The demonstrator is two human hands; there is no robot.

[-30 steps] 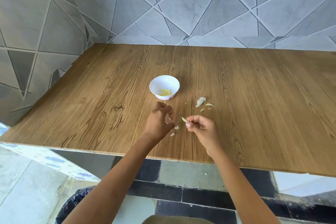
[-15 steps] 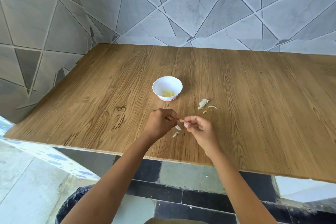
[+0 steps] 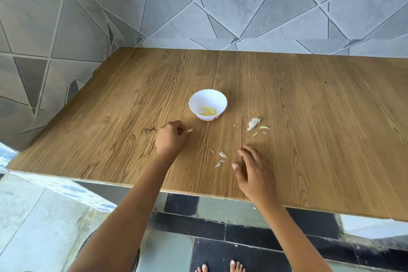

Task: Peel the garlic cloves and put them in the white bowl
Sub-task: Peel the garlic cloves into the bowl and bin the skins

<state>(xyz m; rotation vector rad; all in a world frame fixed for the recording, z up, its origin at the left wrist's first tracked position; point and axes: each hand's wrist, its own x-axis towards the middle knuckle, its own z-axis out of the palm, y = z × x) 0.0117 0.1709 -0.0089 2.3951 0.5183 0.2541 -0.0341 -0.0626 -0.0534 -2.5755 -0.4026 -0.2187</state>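
Table [image 3: 309,117]: brown top with printed wood grain (long streaks and a few knots), fitted into a corner.
Wall [image 3: 254,2]: grey marbled tiles cut into triangles and slanted shapes, dark grout lines.
White bowl [image 3: 199,100]: small, round, glossy, with a scalloped rim and a pinkish pattern near its base; it stands on the table beyond the hands.
Peeled cloves [image 3: 208,111]: pale yellow, heaped in the bottom of the bowl.
Left hand [image 3: 171,139]: fingers curled in, thumb and fingertips pinching a small clove [image 3: 189,130] – pale, smooth, its end poking out on the bowl's side. The hand is near the bowl's left front, not touching it.
Right hand [image 3: 254,170]: palm down, fingers straight and slightly spread, holding nothing; low over the near part of the table. Whether the fingertips touch the wood cannot be told.
Unpeeled clove [image 3: 253,123]: white, papery, teardrop-shaped with a thin tail, lying on the table right of the bowl.
Skin scraps [image 3: 265,127]: thin curved slivers just beside the unpeeled clove – more lie between the two hands.
Floor [image 3: 172,256]: grey and black tiles, with bare toes [image 3: 237,267] at the lower edge.
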